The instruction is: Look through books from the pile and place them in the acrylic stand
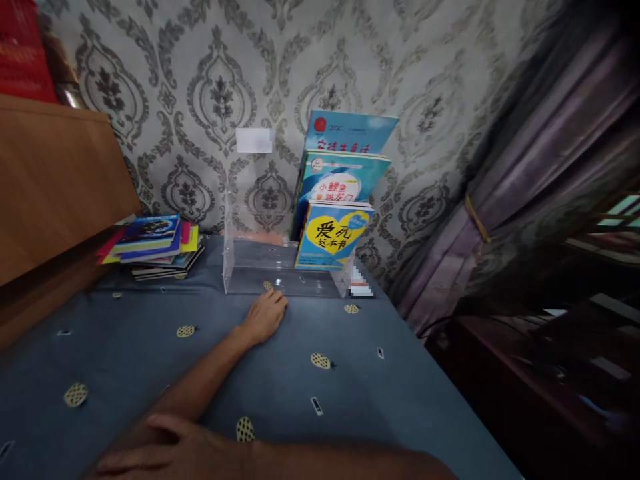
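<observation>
My left hand (264, 315) reaches forward over the blue patterned cloth (350, 393). It lies flat, its fingertips touching the front edge of a clear acrylic book rack (240, 260), and it holds nothing. Three picture books stand stepped in the rack's right half: a yellow-heart one (333, 237) in front, a teal one (340, 180) behind it and a blue one (350, 131) at the back. The rack's left half holds no books. My right hand (167, 440) rests at the bottom edge, fingers stretched flat over my left forearm.
A stack of thin colourful books (153, 243) lies on the cloth left of the rack. A wooden board (55, 187) rises at the left. Patterned wallpaper is behind. A purple curtain (525, 187) and dark furniture stand at the right, past the cloth's edge.
</observation>
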`<state>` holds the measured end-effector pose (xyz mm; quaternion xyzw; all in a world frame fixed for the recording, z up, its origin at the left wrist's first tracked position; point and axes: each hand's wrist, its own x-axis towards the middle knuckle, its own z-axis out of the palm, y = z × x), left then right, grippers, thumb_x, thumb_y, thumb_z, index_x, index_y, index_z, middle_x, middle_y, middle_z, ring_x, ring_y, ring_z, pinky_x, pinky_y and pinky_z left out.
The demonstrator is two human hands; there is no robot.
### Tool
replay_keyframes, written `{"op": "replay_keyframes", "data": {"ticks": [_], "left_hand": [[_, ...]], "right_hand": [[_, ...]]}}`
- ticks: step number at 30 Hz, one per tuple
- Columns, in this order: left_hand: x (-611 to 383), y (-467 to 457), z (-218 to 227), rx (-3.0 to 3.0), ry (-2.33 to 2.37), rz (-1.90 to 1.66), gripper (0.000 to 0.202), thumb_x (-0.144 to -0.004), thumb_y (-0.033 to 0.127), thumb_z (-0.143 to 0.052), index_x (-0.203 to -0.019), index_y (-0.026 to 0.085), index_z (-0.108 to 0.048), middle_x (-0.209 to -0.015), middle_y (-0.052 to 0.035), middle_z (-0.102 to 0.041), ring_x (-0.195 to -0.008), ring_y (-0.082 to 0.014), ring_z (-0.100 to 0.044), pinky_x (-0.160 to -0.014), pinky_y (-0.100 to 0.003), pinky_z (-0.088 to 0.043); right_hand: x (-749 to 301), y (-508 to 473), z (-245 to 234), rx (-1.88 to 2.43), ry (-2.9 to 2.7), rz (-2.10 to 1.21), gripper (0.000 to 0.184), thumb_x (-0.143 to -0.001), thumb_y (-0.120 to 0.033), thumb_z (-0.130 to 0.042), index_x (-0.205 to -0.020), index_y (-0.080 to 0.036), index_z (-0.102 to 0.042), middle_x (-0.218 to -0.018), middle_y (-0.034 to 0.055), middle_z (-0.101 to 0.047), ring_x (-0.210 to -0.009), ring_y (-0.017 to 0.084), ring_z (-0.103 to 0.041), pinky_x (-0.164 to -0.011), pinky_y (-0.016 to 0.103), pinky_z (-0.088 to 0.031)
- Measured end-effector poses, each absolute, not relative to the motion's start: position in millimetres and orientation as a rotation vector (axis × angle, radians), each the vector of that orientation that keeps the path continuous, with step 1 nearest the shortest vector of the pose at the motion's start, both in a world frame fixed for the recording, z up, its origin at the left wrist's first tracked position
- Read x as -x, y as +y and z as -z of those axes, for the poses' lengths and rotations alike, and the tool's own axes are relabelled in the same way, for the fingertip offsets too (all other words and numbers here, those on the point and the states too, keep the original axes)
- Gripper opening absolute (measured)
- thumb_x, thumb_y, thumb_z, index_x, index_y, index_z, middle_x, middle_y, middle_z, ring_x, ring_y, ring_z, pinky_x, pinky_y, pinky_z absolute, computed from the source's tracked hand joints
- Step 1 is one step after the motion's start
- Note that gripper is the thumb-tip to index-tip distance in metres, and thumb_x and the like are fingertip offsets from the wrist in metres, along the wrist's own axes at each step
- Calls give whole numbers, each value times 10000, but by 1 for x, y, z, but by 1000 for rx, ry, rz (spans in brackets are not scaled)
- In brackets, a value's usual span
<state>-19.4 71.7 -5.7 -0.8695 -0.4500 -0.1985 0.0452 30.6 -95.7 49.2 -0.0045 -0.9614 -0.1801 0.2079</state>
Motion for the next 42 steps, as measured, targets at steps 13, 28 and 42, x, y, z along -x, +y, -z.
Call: {"op": "replay_keyframes", "data": {"ticks": [13, 28, 42], "left_hand": [[21, 73, 8, 2724, -1411, 724, 182, -968, 135, -408, -939, 192, -578, -1006, -80, -598, -967, -232, -539, -867, -374, -471], [29, 90, 9, 2632, -1556, 1224, 200, -937, 146, -408, -985, 218, -588, -933, -34, -679, -862, -166, -635, -800, -280, -503], [223, 114, -111, 1515, -2134, 985, 366, -962, 266, -356, -1212, 140, -591, -1251, -180, -638, -1210, -318, -552, -1005, -447, -430]], "right_hand": [[-28, -64, 3, 229, -2487, 16, 335, -997, -332, -494, -1310, -242, -574, -1375, 48, -629, -1368, 197, -461, -1190, 530, -303], [-52, -11, -5, 556, -2109, -234, 314, -977, -132, -459, -1230, -195, -632, -1269, 115, -669, -1258, 220, -565, -1065, 479, -488], [-52, -12, -9, 498, -2111, -217, 400, -962, -107, -462, -1317, -247, -585, -1228, 97, -694, -1203, 234, -612, -1020, 506, -519]]}}
